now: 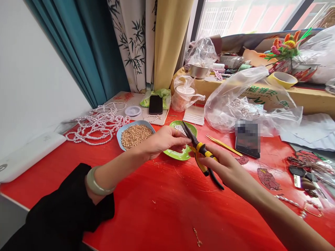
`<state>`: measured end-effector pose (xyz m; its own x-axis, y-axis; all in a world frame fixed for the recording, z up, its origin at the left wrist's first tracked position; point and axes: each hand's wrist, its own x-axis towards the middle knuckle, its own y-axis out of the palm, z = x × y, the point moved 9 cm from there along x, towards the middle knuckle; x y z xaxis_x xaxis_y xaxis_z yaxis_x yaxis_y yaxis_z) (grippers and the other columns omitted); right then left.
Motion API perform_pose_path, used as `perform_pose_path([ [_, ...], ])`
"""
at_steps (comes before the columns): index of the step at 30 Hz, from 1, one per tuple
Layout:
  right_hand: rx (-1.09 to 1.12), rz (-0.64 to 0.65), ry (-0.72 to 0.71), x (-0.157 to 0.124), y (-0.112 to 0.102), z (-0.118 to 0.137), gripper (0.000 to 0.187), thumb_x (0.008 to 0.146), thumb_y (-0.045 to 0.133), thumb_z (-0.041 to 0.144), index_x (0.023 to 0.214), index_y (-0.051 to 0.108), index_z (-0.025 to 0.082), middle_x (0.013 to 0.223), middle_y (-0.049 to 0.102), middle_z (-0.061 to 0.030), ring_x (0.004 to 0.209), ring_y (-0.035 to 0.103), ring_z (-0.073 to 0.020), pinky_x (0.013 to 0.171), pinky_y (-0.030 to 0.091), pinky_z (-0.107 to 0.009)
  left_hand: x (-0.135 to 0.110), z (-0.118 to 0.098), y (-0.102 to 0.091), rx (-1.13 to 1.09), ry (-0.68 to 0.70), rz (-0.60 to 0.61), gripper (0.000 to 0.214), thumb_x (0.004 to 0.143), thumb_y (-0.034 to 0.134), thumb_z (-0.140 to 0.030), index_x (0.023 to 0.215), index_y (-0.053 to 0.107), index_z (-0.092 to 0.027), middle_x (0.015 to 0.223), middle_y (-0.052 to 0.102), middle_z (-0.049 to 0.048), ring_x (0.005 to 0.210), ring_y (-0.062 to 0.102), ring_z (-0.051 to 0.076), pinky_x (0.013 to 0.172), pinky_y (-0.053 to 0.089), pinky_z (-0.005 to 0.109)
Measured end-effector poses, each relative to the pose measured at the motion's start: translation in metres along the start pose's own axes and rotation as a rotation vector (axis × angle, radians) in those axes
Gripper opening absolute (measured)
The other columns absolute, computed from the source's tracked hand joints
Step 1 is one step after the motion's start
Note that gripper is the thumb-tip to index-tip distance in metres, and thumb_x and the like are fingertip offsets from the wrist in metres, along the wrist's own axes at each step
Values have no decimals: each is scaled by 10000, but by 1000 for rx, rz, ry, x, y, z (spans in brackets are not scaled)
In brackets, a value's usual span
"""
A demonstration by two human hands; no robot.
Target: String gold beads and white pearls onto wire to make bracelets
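Observation:
My right hand (218, 158) is closed around long-nose pliers (200, 146) with yellow and black handles, their dark jaws pointing up and to the left. My left hand (174, 139) meets them near the jaws, its thumb and fingers pinched together. Whatever sits in that pinch is too small to make out. Both hands are above the near side of a green plate (192, 129) that holds white beads (180, 128). Left of it stands a blue bowl (119, 137) full of small gold beads (137, 135).
Strings of pearl beads (98, 122) lie at the left. Yellow tweezers (225, 145) and a phone (247, 148) are right of the plate, with a large plastic bag (222, 108) behind. A short gold chain (196, 237) lies at the front of the red table (146, 195).

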<state>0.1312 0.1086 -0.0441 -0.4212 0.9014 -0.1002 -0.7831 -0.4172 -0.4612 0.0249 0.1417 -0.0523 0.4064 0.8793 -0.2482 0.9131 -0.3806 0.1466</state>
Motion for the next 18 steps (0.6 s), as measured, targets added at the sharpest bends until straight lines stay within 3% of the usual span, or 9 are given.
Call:
perform_pose_path([
  [7, -43, -57, -8, 1, -3, -1, 130, 817, 450, 311, 760, 481, 198, 519, 334, 76, 435, 319, -104, 405, 251, -238, 2, 5, -1, -37, -43, -29, 73, 723, 655, -93, 652, 668, -89, 539, 574, -21, 490, 495, 48, 554, 422, 209],
  [13, -29, -77, 4, 1, -4, -3, 177, 815, 427, 334, 783, 507, 180, 556, 377, 57, 452, 340, -103, 392, 276, -229, 2, 4, -3, -15, -15, 9, 98, 689, 701, -197, 694, 662, -107, 628, 601, -1, 606, 547, 84, 604, 449, 229],
  [18, -14, -78, 25, 2, -7, -7, 176, 814, 432, 343, 790, 503, 184, 558, 376, 57, 458, 337, -106, 392, 286, -231, 4, 8, -5, 3, -16, 19, 66, 663, 692, -164, 707, 665, -122, 714, 634, 14, 670, 568, 96, 648, 447, 241],
])
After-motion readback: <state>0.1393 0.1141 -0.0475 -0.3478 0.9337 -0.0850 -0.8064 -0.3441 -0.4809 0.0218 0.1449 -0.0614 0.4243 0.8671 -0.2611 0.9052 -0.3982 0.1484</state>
